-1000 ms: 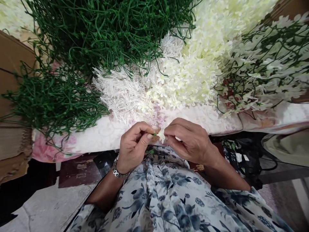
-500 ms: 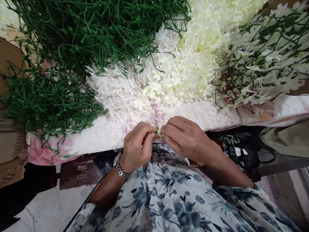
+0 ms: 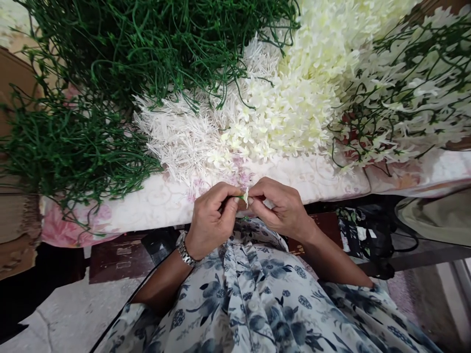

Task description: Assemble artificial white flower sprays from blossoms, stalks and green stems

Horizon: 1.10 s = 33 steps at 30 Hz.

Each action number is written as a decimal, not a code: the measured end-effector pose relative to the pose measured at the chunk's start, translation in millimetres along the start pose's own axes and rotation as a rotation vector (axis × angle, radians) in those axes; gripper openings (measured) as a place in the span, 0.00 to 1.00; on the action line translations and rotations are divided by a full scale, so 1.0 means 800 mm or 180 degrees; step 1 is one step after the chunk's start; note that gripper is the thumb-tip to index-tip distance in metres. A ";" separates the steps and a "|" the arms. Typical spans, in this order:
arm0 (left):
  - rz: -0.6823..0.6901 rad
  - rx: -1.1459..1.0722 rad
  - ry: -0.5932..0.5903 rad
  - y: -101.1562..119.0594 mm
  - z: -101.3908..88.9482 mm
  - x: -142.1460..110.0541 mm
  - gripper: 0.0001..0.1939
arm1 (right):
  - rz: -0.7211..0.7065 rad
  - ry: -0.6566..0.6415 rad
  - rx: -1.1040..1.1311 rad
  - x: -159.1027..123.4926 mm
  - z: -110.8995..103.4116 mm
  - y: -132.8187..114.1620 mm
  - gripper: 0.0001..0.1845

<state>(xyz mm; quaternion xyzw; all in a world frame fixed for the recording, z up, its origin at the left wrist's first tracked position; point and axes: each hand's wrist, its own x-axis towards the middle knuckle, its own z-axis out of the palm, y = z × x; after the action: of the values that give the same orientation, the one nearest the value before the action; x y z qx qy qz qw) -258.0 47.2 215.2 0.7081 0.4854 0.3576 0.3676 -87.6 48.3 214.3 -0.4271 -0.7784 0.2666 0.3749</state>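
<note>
Just off the table's near edge, my left hand (image 3: 215,215) pinches a green artificial stem (image 3: 240,197) between thumb and forefinger. A small white artificial flower (image 3: 246,197) sits at the stem's tip, between my two hands. My right hand (image 3: 281,206) is closed at the flower's other side, its thumb and forefinger touching it. Beyond my hands lie a heap of white stamens (image 3: 180,137) and a heap of cream-white flower heads (image 3: 287,113). Green stems (image 3: 84,147) lie piled to the left.
A larger mass of green stems (image 3: 147,49) fills the back left. Finished-looking white flowers on stems (image 3: 415,93) are heaped at the right. A floral cloth (image 3: 147,206) covers the table. Cardboard (image 3: 16,235) stands at the left edge, a black patterned bag (image 3: 364,235) below right.
My fingers have drawn slightly apart, so the white flower at the stem's tip now shows between them. The view has shifted a little.
</note>
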 end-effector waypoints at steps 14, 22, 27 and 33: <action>-0.0012 0.0006 0.0035 -0.003 0.004 0.001 0.05 | -0.0002 -0.0208 -0.0046 0.000 -0.002 0.004 0.06; 0.0239 0.0034 -0.0019 -0.010 0.007 0.002 0.06 | 0.0124 -0.0297 0.0080 0.000 -0.001 0.008 0.06; 0.0273 0.0038 0.0112 -0.011 0.009 0.002 0.06 | 0.0168 -0.0393 0.0059 0.002 0.000 0.009 0.06; 0.0288 0.0196 0.0219 -0.012 0.012 0.001 0.06 | 0.0244 -0.0401 0.0083 0.002 0.003 0.011 0.06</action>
<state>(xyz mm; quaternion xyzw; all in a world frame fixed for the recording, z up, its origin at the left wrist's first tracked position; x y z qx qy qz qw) -253.5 48.8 202.4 0.7275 0.4761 0.3829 0.3122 -86.1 53.7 206.8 -0.4340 -0.7800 0.3172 0.3202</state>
